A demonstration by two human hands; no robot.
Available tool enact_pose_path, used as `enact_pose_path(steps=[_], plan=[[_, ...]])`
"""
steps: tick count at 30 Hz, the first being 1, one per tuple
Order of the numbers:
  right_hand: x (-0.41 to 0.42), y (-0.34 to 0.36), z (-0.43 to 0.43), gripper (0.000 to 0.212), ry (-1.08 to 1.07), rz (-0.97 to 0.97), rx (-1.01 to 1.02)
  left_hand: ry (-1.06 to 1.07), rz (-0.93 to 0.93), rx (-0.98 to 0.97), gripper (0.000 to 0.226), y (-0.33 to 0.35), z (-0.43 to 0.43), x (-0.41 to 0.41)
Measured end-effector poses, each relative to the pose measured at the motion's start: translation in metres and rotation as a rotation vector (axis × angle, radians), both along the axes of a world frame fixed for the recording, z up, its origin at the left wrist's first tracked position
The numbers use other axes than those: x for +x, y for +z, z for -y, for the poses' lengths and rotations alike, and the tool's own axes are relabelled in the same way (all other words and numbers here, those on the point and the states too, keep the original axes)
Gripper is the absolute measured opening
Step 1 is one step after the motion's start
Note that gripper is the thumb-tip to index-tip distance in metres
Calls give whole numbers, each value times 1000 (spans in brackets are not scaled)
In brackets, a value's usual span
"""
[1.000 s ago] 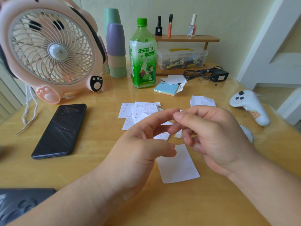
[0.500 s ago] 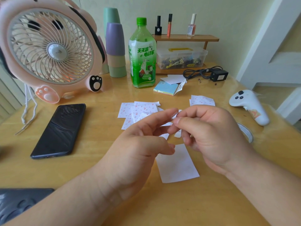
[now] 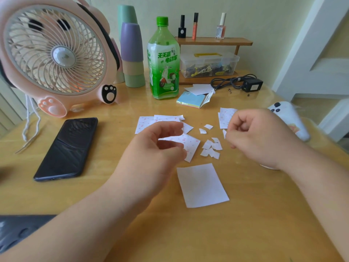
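My left hand (image 3: 160,146) hovers over the table's middle, its fingers loosely curled and nothing in them. My right hand (image 3: 256,135) is off to the right, fingers curled, pinching a tiny white paper scrap (image 3: 224,133) at its fingertips. Between the hands lie several small torn paper scraps (image 3: 211,148). A cherry-patterned paper square (image 3: 190,146) lies partly under my left fingers, with more patterned squares (image 3: 146,122) behind it. Another small stack of patterned squares (image 3: 225,115) sits beyond my right hand. A plain white sheet (image 3: 203,185) lies nearer me.
A black phone (image 3: 66,148) lies at the left, below a pink fan (image 3: 56,57). Behind stand a green bottle (image 3: 163,63), stacked cups (image 3: 132,53), sticky notes (image 3: 190,102), a plastic box (image 3: 208,65) and a power adapter (image 3: 252,85). A white controller (image 3: 290,118) lies at the right.
My hands were together at the middle, fingertips touching. They have drawn apart, the right going right, and the torn scraps between them now show.
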State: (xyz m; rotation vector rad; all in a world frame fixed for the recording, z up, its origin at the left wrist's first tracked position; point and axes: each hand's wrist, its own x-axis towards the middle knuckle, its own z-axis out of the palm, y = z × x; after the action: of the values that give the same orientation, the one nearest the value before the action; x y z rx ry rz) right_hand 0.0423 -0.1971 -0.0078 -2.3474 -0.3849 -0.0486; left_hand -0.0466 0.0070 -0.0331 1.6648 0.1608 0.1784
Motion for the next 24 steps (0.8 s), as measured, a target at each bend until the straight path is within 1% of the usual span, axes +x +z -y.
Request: enact_pose_path(steps=[2,3,5,8,9,10,12,13,15,16,18,19,20,22,24], plan=[[5,-5,1,15,-16,13,-134,-3,11,364,40,1,2,-3],[6,-7,0,15,-22,14,-170,-27,27,498,42,2,4,-5],[8,-11,-4,15,-31,37,-232,-115,29,658,50,0,8,-7],[11,-17,-10,12,-26,88,-321,-216,-25,775,65,-1,9,-6],[12,-19,-11,11,-20,91,-351,-230,-28,807,68,-1,9,-5],[13,-21,-12,14,-13,89,-379,-240,-25,828,70,-1,10,-4],[15,-23,-12,27,-6,88,-405,-261,-16,833,71,0,11,-3],[14,-22,-11,30,-7,104,-401,-270,-18,827,71,-1,12,-3],[9,-17,-8,30,-10,127,-368,-278,-16,816,71,-1,13,-3],[6,-14,-6,27,7,108,-333,-277,-13,814,72,-1,13,-3],[-2,-9,-4,26,120,-5,-245,-270,-2,818,73,-3,12,-3],[-8,-7,-5,33,194,-78,-240,-266,4,822,73,-4,11,-3],[-14,-5,-7,43,258,-128,-285,-261,10,822,73,-5,10,-2],[-22,-4,-11,62,325,-137,-446,-253,14,819,73,-6,10,-2],[-26,-2,-16,70,329,-144,-521,-248,9,810,73,-7,9,-2]])
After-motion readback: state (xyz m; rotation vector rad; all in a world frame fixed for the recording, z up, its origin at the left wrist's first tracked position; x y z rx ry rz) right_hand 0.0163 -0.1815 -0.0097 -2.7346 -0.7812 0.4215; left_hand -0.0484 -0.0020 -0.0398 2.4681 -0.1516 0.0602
